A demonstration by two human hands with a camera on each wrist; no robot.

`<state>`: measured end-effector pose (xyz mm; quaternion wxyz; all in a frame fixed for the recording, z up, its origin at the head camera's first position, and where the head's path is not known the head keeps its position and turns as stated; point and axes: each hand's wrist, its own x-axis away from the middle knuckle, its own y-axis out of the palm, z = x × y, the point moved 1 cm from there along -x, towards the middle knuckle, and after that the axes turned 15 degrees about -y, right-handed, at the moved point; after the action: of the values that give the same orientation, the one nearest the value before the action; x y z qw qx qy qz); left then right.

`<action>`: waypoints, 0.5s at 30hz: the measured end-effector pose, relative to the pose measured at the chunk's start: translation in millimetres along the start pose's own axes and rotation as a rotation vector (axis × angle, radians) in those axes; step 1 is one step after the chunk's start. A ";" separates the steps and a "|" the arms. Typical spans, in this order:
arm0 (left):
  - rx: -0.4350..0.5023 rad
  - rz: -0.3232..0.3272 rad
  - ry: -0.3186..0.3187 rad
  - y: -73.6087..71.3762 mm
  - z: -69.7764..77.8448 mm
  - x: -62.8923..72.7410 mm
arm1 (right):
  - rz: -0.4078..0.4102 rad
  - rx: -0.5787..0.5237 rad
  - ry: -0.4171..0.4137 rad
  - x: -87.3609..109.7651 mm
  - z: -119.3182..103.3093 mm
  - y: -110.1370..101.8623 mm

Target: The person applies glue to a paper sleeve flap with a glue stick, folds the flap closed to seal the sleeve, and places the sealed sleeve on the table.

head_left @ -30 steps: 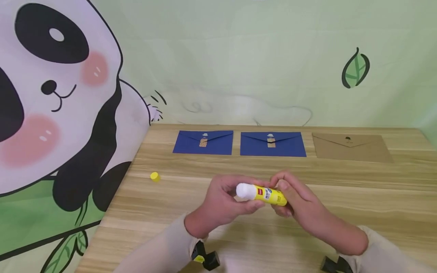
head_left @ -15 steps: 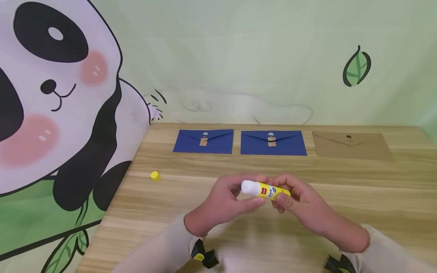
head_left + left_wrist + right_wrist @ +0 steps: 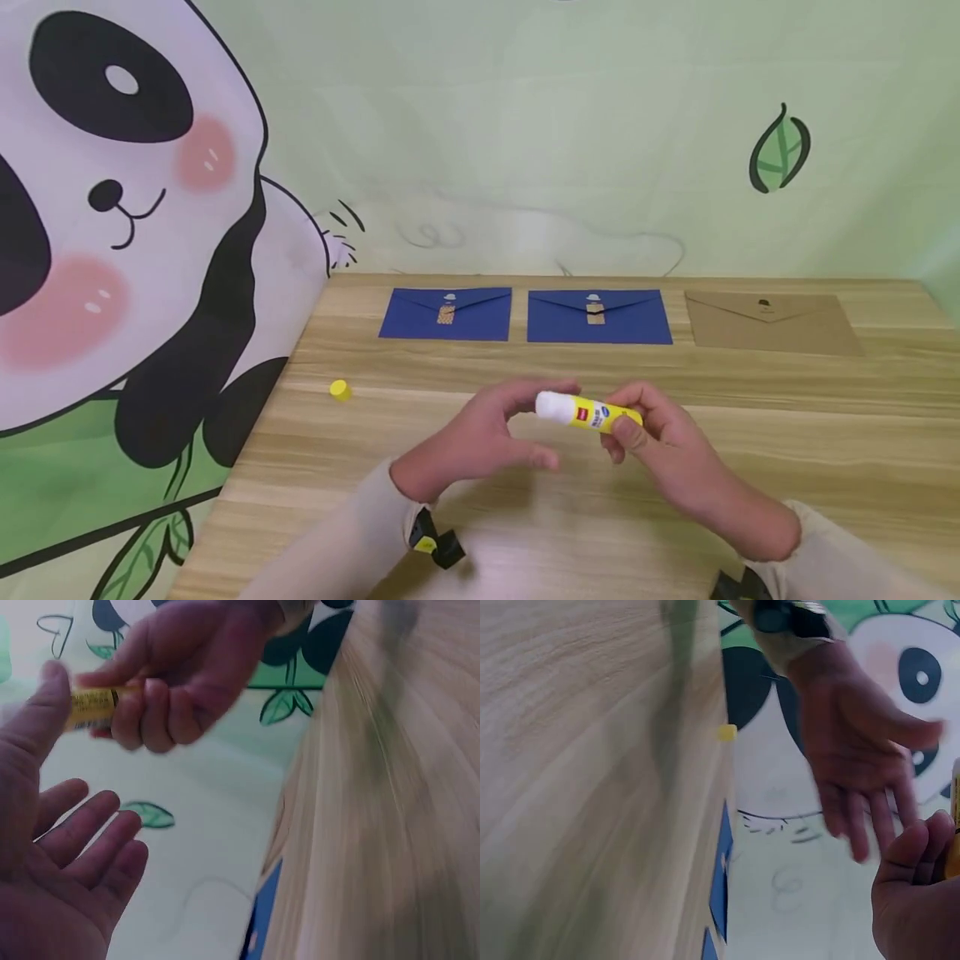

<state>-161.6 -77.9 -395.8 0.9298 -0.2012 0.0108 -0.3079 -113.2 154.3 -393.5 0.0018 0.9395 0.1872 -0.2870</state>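
Observation:
My right hand grips the yellow end of a glue stick between thumb and fingers, above the table. The stick's white end is uncapped and points left. My left hand is spread beside that white end, thumb and fingers apart. In the left wrist view, the left fingers extend loosely below the yellow barrel. On the table to the left lies the small yellow cap.
Along the table's back lie two blue envelopes with patterned stickers and a brown envelope. The wooden table meets a panda-printed backdrop behind.
My left hand has let go of the glue stick and moved slightly left, its thumb opening away. The right hand now holds the stick alone, shifted a little to the right.

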 end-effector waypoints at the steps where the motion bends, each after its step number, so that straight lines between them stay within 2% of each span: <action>1: -0.042 0.018 -0.014 -2.1 -3.8 -1.2 | 0.016 -0.004 0.005 0.2 -0.2 -1.6; 5: -0.202 0.150 -0.063 -16.2 -23.8 -6.2 | 0.056 -0.032 0.003 0.1 -1.8 -7.4; 10: -0.413 0.312 -0.118 -48.7 -50.9 -16.1 | 0.057 -0.056 0.005 1.7 -0.5 -9.2; 13: -0.539 0.372 -0.175 -71.0 -67.9 -23.8 | 0.060 -0.052 0.017 3.5 1.5 -10.5; 15: -0.582 0.396 -0.223 -84.8 -80.2 -27.5 | 0.062 -0.054 0.028 4.7 2.8 -11.6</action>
<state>-243.7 -153.3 -440.1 0.8707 -0.4837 0.0350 -0.0822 -115.2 166.5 -397.2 0.0333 0.9484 0.1657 -0.2683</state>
